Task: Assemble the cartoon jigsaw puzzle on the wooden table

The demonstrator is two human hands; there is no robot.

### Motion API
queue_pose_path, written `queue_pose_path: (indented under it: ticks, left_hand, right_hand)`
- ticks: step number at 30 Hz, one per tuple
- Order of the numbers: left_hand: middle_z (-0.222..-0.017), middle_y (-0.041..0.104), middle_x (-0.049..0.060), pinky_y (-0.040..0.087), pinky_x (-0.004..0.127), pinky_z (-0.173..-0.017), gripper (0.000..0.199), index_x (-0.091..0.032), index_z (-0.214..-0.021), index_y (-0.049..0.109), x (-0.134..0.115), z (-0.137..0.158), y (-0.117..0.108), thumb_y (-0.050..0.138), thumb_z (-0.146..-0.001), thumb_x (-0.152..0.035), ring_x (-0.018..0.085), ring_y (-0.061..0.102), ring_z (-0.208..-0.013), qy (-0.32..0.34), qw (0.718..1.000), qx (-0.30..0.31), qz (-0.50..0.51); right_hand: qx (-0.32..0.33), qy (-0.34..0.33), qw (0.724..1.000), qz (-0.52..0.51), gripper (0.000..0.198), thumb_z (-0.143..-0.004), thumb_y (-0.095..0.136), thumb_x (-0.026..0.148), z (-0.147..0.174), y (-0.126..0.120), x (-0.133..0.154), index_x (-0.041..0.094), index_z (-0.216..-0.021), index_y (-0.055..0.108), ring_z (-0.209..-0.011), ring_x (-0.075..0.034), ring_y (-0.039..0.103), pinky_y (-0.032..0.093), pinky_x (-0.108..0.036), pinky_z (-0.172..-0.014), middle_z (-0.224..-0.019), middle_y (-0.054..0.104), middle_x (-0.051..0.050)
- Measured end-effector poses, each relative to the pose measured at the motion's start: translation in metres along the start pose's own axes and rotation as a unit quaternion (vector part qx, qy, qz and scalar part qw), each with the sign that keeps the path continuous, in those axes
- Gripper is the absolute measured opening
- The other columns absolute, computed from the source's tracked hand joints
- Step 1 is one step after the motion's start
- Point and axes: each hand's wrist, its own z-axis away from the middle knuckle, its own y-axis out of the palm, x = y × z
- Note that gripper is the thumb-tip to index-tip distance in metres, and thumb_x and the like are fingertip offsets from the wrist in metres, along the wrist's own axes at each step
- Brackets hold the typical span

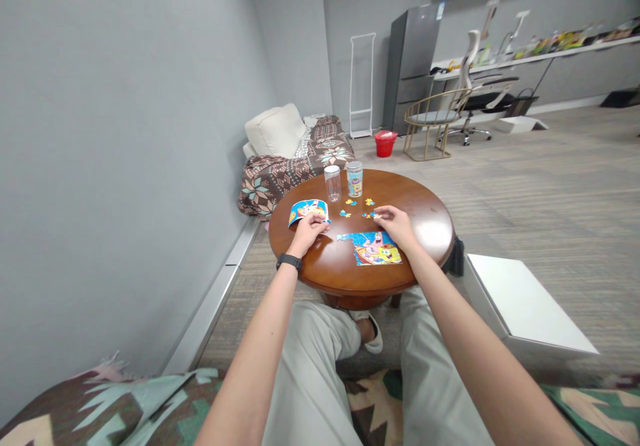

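A partly joined jigsaw puzzle (376,249) with cartoon figures on blue lies on the round brown table (320,266). A row of blue pieces sticks out from its upper left. My left hand (311,227), with a black band at the wrist, is left of it, fingers closed on a small blue puzzle piece (328,221). Behind that hand stands a curved picture sheet (303,211). My right hand (395,225) is above the puzzle's right side, its fingertips pinched at a small puzzle piece beside a group of loose puzzle pieces (368,215). More loose pieces (351,202) lie farther back.
At the table's back stand a clear jar (333,185) with a white lid and a jar (355,181) with a cartoon label. A white box (530,299) is right of the table. Beyond are a blanket-covered seat (320,146), a red bin (385,145) and chairs.
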Motion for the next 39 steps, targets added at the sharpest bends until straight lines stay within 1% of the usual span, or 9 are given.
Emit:
queue_pose_path:
  ticks: [3, 7, 13, 16, 23, 25, 31, 36, 39]
  left_hand:
    - [-0.076, 0.068, 0.001, 0.057, 0.034, -0.078, 0.037, -0.016, -0.085, 0.063, 0.0, 0.0, 0.0, 0.084, -0.067, -0.04, 0.017, 0.07, -0.072, -0.002, 1.0, -0.001, -0.005]
    - [-0.081, 0.073, 0.004, 0.055, 0.036, -0.085, 0.034, -0.016, -0.08, 0.068, -0.001, 0.001, -0.001, 0.085, -0.064, -0.041, 0.019, 0.069, -0.079, 0.025, 0.999, -0.012, -0.038]
    - [-0.085, 0.074, 0.005, 0.055, 0.039, -0.091, 0.033, -0.017, -0.081, 0.068, -0.001, 0.001, -0.001, 0.087, -0.061, -0.035, 0.02, 0.07, -0.085, 0.01, 1.0, -0.016, -0.025]
    - [-0.084, 0.072, 0.004, 0.055, 0.038, -0.088, 0.037, -0.017, -0.08, 0.065, 0.0, 0.001, 0.0, 0.09, -0.057, -0.032, 0.02, 0.07, -0.084, 0.005, 1.0, -0.015, -0.02]
    - [-0.08, 0.069, 0.002, 0.058, 0.034, -0.074, 0.039, -0.016, -0.087, 0.063, 0.002, -0.001, -0.001, 0.086, -0.064, -0.038, 0.017, 0.068, -0.074, -0.002, 1.0, -0.008, -0.002]
    - [-0.082, 0.069, 0.003, 0.058, 0.033, -0.073, 0.038, -0.016, -0.087, 0.063, 0.002, -0.002, -0.002, 0.086, -0.065, -0.038, 0.018, 0.069, -0.077, 0.007, 1.0, -0.016, -0.009]
    - [-0.09, 0.074, 0.006, 0.054, 0.04, -0.096, 0.026, -0.015, -0.085, 0.069, 0.002, -0.001, -0.003, 0.083, -0.068, -0.028, 0.02, 0.071, -0.09, 0.037, 0.999, -0.017, -0.031]
    - [-0.085, 0.073, 0.006, 0.057, 0.036, -0.083, 0.029, -0.015, -0.089, 0.065, 0.0, 0.001, -0.002, 0.082, -0.069, -0.026, 0.02, 0.071, -0.083, 0.013, 1.0, 0.009, -0.002]
    - [-0.082, 0.071, 0.005, 0.056, 0.033, -0.082, 0.033, -0.015, -0.09, 0.062, -0.002, 0.002, -0.001, 0.084, -0.067, -0.024, 0.018, 0.071, -0.081, 0.015, 1.0, 0.021, -0.003]
  right_hand:
    - [-0.009, 0.003, 1.0, -0.006, 0.026, -0.062, 0.076, 0.034, 0.0, 0.0, 0.0, 0.022, -0.084, 0.07, -0.078, -0.021, 0.067, 0.056, -0.039, -0.077, -0.085, 0.073, -0.004]
    - [-0.028, -0.014, 0.999, 0.01, 0.025, -0.061, 0.077, 0.034, 0.0, -0.001, 0.001, 0.021, -0.08, 0.068, -0.071, -0.019, 0.063, 0.055, -0.038, -0.076, -0.077, 0.069, -0.003]
    - [0.024, 0.032, 0.998, -0.04, 0.033, -0.071, 0.071, 0.042, 0.003, 0.002, 0.004, 0.02, -0.095, 0.068, -0.066, -0.019, 0.067, 0.056, -0.037, -0.069, -0.071, 0.07, -0.003]
    - [0.028, 0.033, 0.996, -0.072, 0.035, -0.076, 0.066, 0.045, 0.003, 0.003, 0.004, 0.019, -0.101, 0.066, -0.07, -0.019, 0.069, 0.057, -0.036, -0.069, -0.078, 0.073, -0.005]
    - [0.002, 0.006, 0.997, -0.077, 0.036, -0.08, 0.062, 0.047, 0.003, 0.002, 0.003, 0.021, -0.105, 0.055, -0.066, -0.016, 0.067, 0.054, -0.03, -0.062, -0.074, 0.07, -0.001]
    - [0.006, 0.004, 0.997, -0.071, 0.034, -0.081, 0.061, 0.047, 0.003, 0.001, 0.004, 0.022, -0.102, 0.055, -0.064, -0.016, 0.066, 0.053, -0.029, -0.061, -0.073, 0.07, 0.0]
    - [0.006, 0.007, 1.0, -0.023, 0.029, -0.082, 0.06, 0.047, 0.005, 0.0, 0.01, 0.021, -0.093, 0.063, -0.06, -0.015, 0.061, 0.048, -0.028, -0.058, -0.069, 0.065, 0.0]
    - [0.001, 0.023, 1.0, -0.018, 0.03, -0.078, 0.062, 0.049, 0.006, 0.0, 0.015, 0.021, -0.087, 0.065, -0.065, -0.017, 0.062, 0.047, -0.029, -0.059, -0.076, 0.067, -0.002]
    - [0.008, 0.023, 1.0, -0.015, 0.03, -0.077, 0.062, 0.049, 0.007, 0.0, 0.016, 0.02, -0.084, 0.066, -0.068, -0.018, 0.063, 0.048, -0.03, -0.063, -0.075, 0.068, -0.003]
